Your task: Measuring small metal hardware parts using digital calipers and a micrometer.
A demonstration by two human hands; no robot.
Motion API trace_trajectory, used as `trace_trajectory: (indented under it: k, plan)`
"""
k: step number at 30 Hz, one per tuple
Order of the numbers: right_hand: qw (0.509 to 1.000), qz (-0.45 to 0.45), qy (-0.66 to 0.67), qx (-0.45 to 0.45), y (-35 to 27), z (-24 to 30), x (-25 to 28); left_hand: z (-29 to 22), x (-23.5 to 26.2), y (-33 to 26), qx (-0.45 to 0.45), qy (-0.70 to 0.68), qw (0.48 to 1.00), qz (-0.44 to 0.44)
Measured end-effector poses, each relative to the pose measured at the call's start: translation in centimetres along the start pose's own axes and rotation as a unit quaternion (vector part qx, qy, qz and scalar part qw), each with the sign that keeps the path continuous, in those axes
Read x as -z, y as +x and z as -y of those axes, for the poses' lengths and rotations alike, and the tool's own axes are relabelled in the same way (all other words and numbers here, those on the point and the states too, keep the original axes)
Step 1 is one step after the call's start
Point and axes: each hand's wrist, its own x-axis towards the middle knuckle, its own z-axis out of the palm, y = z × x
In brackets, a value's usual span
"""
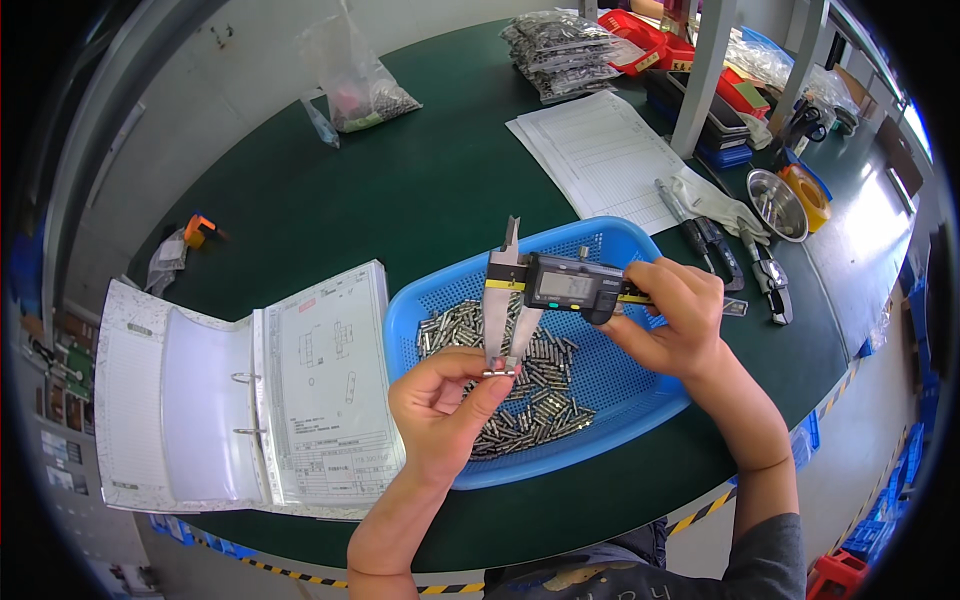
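My left hand (440,405) pinches a small metal pin (499,373) between thumb and fingertips. The jaws of a digital caliper (568,286) reach down to the pin, and its tips lie at the pin. With thumb and curled fingers, my right hand (672,312) grips the caliper at the right end of its display body. Below both hands is a blue perforated basket (640,385). Many similar metal pins (540,415) lie heaped in its left and middle part.
An open ring binder (330,385) with a drawing lies left of the basket. Farther back are paper sheets (600,150), stacked bags of parts (560,50) and a clear bag (365,95). To the right lie micrometers (768,275), a glove (715,200) and a metal bowl (777,205).
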Motion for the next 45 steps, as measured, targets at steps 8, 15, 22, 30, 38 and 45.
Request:
trace_trajectory:
  k: [8, 15, 22, 30, 38, 45]
  plan:
    - [1.0, -0.003, -0.017, -0.021, -0.12, 0.06, 0.14, 0.04, 0.15, 0.12, 0.045, -0.015, 0.999, 0.009]
    - [0.999, 0.011, -0.023, -0.029, -0.24, 0.11, 0.24, -0.19, -0.2, 0.04, 0.045, 0.017, 0.999, -0.011]
    - [0.999, 0.033, 0.002, -0.03, -0.14, 0.33, -0.09, 0.08, 0.05, -0.02, 0.014, -0.026, 0.999, 0.012]
    - [0.998, 0.048, 0.022, -0.025, -0.06, 0.28, -0.03, 0.15, 0.1, -0.04, -0.018, -0.001, 1.0, 0.015]
    - [0.998, 0.041, 0.045, -0.034, -0.16, 0.08, -0.04, -0.06, -0.07, -0.01, -0.018, -0.005, 1.0, 0.001]
    - [0.998, 0.036, 0.042, -0.036, -0.2, 0.04, -0.08, 0.05, 0.0, 0.05, -0.026, -0.008, 0.999, 0.02]
